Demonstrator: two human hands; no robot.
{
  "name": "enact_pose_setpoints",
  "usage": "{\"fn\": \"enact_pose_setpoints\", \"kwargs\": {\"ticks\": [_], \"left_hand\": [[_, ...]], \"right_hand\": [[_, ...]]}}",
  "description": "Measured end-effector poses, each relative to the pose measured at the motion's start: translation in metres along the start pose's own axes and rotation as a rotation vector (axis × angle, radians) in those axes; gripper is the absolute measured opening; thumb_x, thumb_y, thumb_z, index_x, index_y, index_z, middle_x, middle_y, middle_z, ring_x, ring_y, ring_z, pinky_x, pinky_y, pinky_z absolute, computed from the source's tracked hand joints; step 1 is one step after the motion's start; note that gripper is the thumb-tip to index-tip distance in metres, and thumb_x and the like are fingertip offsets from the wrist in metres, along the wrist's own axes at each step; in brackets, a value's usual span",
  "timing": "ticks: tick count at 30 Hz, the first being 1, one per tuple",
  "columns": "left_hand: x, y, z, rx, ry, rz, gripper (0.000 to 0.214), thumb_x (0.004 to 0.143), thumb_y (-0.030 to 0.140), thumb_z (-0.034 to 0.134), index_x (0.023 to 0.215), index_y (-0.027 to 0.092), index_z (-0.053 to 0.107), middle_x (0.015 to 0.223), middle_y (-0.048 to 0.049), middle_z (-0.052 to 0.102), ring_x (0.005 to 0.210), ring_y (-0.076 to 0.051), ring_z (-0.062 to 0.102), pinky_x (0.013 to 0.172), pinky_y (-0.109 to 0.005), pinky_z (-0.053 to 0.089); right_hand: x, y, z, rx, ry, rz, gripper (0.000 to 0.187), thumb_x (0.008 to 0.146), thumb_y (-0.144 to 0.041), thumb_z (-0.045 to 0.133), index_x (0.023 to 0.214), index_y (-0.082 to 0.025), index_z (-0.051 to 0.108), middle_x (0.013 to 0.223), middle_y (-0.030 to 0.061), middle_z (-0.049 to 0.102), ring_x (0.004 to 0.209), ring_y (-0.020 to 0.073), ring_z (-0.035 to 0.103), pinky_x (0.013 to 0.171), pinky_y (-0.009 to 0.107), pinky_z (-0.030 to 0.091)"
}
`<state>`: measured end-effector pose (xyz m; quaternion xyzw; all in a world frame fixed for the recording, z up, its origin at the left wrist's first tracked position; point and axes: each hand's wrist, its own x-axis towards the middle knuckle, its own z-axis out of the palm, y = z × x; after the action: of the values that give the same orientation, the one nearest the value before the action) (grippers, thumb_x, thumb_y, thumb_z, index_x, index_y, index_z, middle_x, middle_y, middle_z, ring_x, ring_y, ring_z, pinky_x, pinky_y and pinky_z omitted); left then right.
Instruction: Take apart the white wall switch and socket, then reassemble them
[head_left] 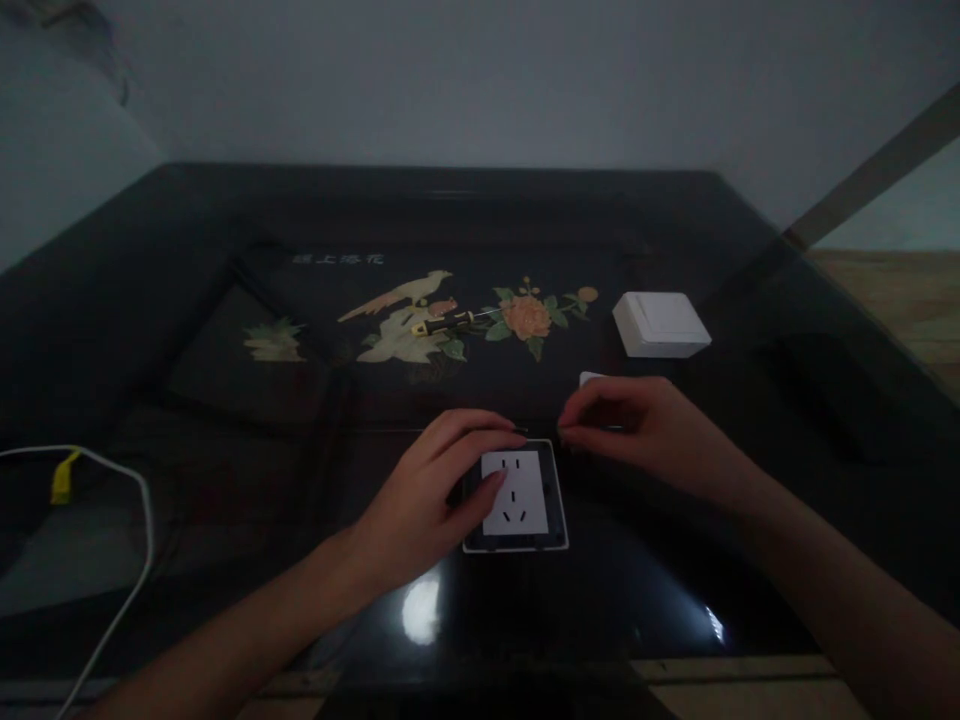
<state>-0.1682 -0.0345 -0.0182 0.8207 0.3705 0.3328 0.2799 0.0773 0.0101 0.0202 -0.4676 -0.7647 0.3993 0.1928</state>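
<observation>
A wall socket (pixel 532 492) with a white slotted face and a dark frame lies face up on the glossy black table. My left hand (pixel 442 490) grips its left side, thumb on the white face and fingertips at the far edge. A thin dark sliver shows by those fingertips; its kind is unclear. Just right of the socket's far corner, my right hand (pixel 637 430) is closed in a pinch. What it pinches, if anything, is too small to tell. A white piece (pixel 591 377) sticks out behind that hand, mostly hidden by it.
Beyond the hands, a screwdriver (pixel 444 323) with a yellow and black handle lies on the table's bird-and-flower picture. A white box-shaped switch or socket (pixel 661 324) sits at the right. On the left runs a white cable (pixel 148 520) with a yellow tag (pixel 63 480).
</observation>
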Motion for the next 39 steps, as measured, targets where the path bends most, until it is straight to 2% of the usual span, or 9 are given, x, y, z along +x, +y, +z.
{"fn": "enact_pose_setpoints", "kwargs": {"ticks": [2, 4, 9, 12, 16, 21, 24, 29, 39], "left_hand": [[0.004, -0.001, 0.003, -0.022, 0.014, 0.021, 0.027, 0.095, 0.010, 0.053, 0.120, 0.019, 0.060, 0.120, -0.0051, 0.061, 0.113, -0.014, 0.058, 0.098, -0.026, 0.048], [0.003, -0.005, 0.006, -0.041, 0.020, 0.011, 0.027, 0.096, 0.010, 0.052, 0.120, 0.020, 0.059, 0.119, -0.0045, 0.061, 0.112, -0.013, 0.058, 0.098, -0.026, 0.049], [-0.009, -0.014, 0.007, -0.029, 0.003, -0.063, 0.030, 0.097, 0.013, 0.052, 0.125, 0.024, 0.056, 0.124, -0.0044, 0.058, 0.117, -0.016, 0.056, 0.101, -0.031, 0.048], [-0.013, -0.014, 0.009, -0.041, -0.015, -0.093, 0.034, 0.096, 0.015, 0.054, 0.128, 0.027, 0.053, 0.130, -0.0050, 0.054, 0.123, -0.019, 0.052, 0.105, -0.035, 0.046], [-0.015, -0.012, 0.012, -0.089, -0.027, -0.129, 0.036, 0.095, 0.018, 0.055, 0.130, 0.027, 0.051, 0.134, -0.0064, 0.051, 0.125, -0.021, 0.051, 0.106, -0.037, 0.047], [-0.014, -0.014, 0.013, -0.145, -0.034, -0.188, 0.035, 0.096, 0.016, 0.053, 0.129, 0.028, 0.052, 0.132, -0.0052, 0.053, 0.124, -0.019, 0.054, 0.105, -0.036, 0.049], [-0.012, -0.016, 0.013, -0.166, -0.039, -0.191, 0.035, 0.096, 0.016, 0.053, 0.129, 0.028, 0.052, 0.131, -0.0051, 0.056, 0.122, -0.019, 0.056, 0.103, -0.036, 0.050], [-0.011, -0.016, 0.014, -0.172, -0.054, -0.184, 0.034, 0.096, 0.015, 0.053, 0.128, 0.025, 0.053, 0.129, -0.0054, 0.058, 0.121, -0.017, 0.057, 0.103, -0.033, 0.051], [-0.011, -0.015, 0.013, -0.179, -0.084, -0.166, 0.032, 0.096, 0.013, 0.051, 0.125, 0.024, 0.059, 0.129, -0.0074, 0.060, 0.119, -0.019, 0.060, 0.100, -0.038, 0.054]], "right_hand": [[-0.015, 0.002, 0.002, 0.314, 0.024, 0.097, 0.016, 0.078, -0.030, 0.075, 0.091, -0.020, 0.074, 0.079, 0.0018, 0.074, 0.071, 0.0149, 0.071, 0.065, 0.025, 0.058], [-0.025, 0.004, 0.007, 0.495, 0.061, 0.158, 0.022, 0.075, -0.026, 0.078, 0.096, -0.022, 0.077, 0.078, 0.0009, 0.075, 0.068, 0.0138, 0.071, 0.064, 0.024, 0.058], [-0.032, 0.010, 0.023, 0.555, 0.153, 0.150, 0.012, 0.078, -0.019, 0.075, 0.088, -0.024, 0.080, 0.081, 0.0011, 0.078, 0.072, 0.0144, 0.075, 0.069, 0.024, 0.062], [-0.034, 0.010, 0.030, 0.468, 0.199, 0.104, 0.010, 0.079, -0.020, 0.075, 0.086, -0.025, 0.079, 0.082, 0.0009, 0.080, 0.075, 0.0169, 0.077, 0.069, 0.026, 0.064], [-0.037, 0.008, 0.035, 0.244, 0.227, -0.003, 0.009, 0.085, -0.021, 0.071, 0.087, -0.025, 0.078, 0.083, 0.0011, 0.080, 0.074, 0.0181, 0.077, 0.066, 0.026, 0.065], [-0.037, 0.010, 0.039, 0.030, 0.290, -0.235, 0.008, 0.090, -0.020, 0.067, 0.086, -0.022, 0.075, 0.089, 0.0029, 0.078, 0.080, 0.0138, 0.075, 0.070, 0.023, 0.063], [-0.038, 0.012, 0.044, -0.074, 0.313, -0.319, 0.012, 0.093, -0.020, 0.064, 0.086, -0.020, 0.074, 0.089, 0.0046, 0.075, 0.080, 0.0118, 0.073, 0.069, 0.021, 0.061], [-0.038, 0.014, 0.050, -0.132, 0.333, -0.388, 0.012, 0.094, -0.020, 0.062, 0.089, -0.020, 0.073, 0.090, 0.0048, 0.072, 0.082, 0.0126, 0.071, 0.068, 0.024, 0.061], [-0.039, 0.012, 0.052, -0.295, 0.347, -0.520, 0.018, 0.097, -0.016, 0.055, 0.093, -0.017, 0.073, 0.088, 0.0058, 0.073, 0.082, 0.0136, 0.069, 0.068, 0.025, 0.059]]}}
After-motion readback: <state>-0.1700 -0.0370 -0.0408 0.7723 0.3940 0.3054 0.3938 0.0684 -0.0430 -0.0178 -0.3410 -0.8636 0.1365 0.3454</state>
